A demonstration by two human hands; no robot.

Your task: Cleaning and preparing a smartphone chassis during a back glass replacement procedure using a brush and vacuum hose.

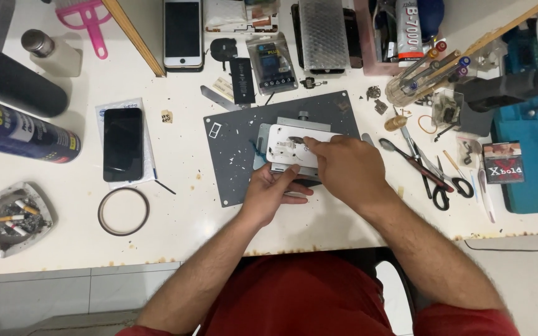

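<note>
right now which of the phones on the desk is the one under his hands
The white opened phone on the grey mat. The black phone lies off left, and the white-framed one sits at the top edge, both untouched.

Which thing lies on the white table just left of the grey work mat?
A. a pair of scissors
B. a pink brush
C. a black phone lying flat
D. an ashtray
C: the black phone lies flat on the table just left of the grey mat.

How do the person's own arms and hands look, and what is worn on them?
Both forearms are bare, with dark hair. The left hand and right hand wear no gloves, rings or watch. Red clothing shows below; no sleeve reaches the forearms.
</note>
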